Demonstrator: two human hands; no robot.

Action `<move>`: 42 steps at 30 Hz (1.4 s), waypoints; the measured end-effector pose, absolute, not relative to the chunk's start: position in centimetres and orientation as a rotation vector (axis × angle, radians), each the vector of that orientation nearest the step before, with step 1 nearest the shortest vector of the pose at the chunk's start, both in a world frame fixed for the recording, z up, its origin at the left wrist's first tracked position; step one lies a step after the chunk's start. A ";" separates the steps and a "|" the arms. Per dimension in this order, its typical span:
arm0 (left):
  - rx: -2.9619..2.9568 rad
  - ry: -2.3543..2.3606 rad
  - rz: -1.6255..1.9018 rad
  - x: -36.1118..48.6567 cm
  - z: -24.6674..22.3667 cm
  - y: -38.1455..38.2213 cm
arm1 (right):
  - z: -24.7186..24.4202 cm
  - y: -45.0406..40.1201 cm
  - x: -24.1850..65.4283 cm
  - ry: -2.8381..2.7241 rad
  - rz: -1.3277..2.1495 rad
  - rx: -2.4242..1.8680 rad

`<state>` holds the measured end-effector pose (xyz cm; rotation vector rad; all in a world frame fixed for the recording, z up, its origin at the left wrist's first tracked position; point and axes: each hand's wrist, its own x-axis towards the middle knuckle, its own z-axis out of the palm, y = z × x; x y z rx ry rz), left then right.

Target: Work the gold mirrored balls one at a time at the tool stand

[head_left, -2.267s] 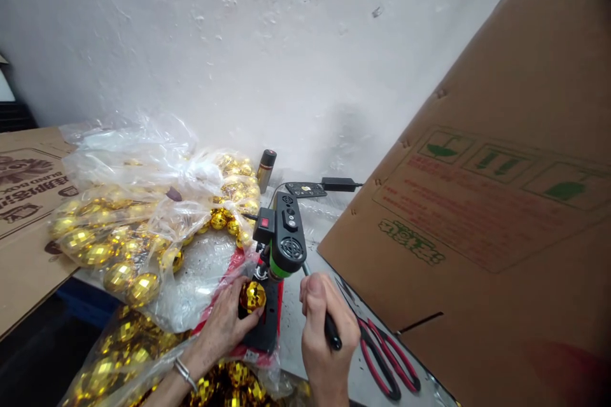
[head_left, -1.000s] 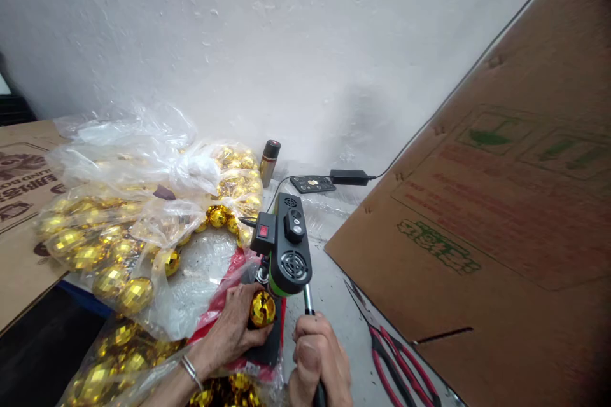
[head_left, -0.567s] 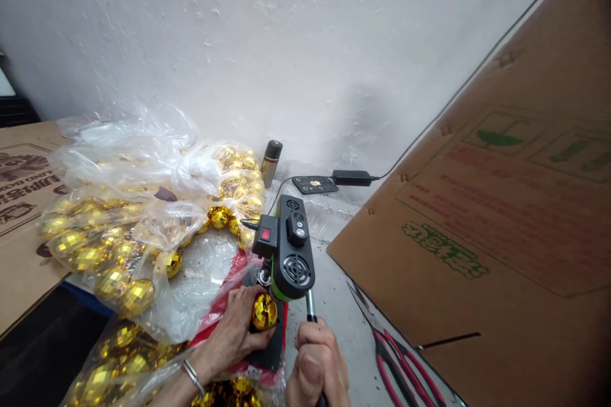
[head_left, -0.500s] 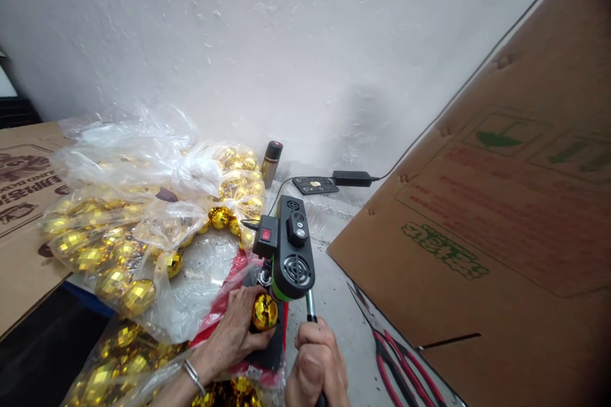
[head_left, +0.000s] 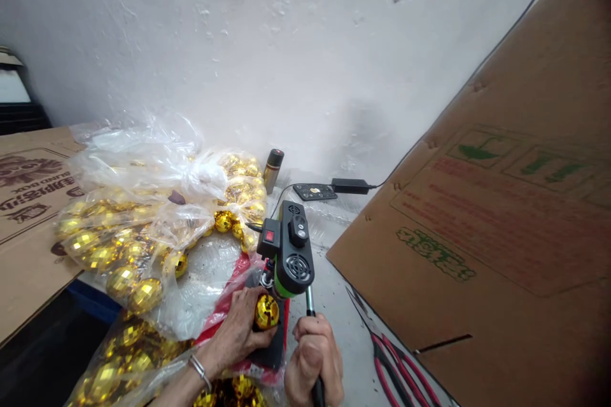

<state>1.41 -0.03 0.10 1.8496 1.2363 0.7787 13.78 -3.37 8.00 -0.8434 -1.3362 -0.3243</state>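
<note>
Between the fingers and thumb of my left hand (head_left: 238, 325) sits a gold mirrored ball (head_left: 266, 311), close below the front end of a black device (head_left: 294, 248) with round vents and a red switch. My right hand (head_left: 315, 359) is wrapped round the black grip of a metal lever (head_left: 310, 300) to the right of the ball. Under the device lies a dark base (head_left: 272, 350) on red plastic (head_left: 224, 305). Clear plastic bags (head_left: 191, 172) full of gold balls (head_left: 146, 294) lie to the left.
Large scissors (head_left: 398, 365) with red and black handles lie at the right, beside a big cardboard box (head_left: 501, 229). Near the wall stand a spray can (head_left: 273, 170), a dark patterned case (head_left: 315, 191) and a black power adapter (head_left: 352, 186) with its cable. Another cardboard box (head_left: 33, 184) is at the left.
The view has shifted slightly, so the surroundings sit a little differently in the picture. Both hands keep their holds on the ball and the lever.
</note>
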 end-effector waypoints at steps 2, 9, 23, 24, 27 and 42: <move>1.867 1.231 0.784 1.5 -0.3 0.1 | 7.6 -3.3 14.2 -1.363 -0.338 -0.827; 1.892 1.246 0.774 2.1 -1.4 0.5 | 5.4 -3.0 14.6 -1.416 -0.408 -0.791; 1.847 1.228 0.761 1.0 -0.6 -0.9 | 13.6 -4.0 16.4 -1.561 -0.093 -0.981; 1.859 1.201 0.770 0.3 -0.7 -1.5 | 14.5 -4.1 16.4 -1.561 -0.075 -0.989; 1.941 1.131 0.842 -2.8 -0.7 -2.8 | 15.1 -4.1 16.1 -1.551 -0.063 -0.979; 2.282 2.063 0.532 -12.0 3.5 5.3 | 12.9 -4.5 15.4 -1.557 -0.099 -0.900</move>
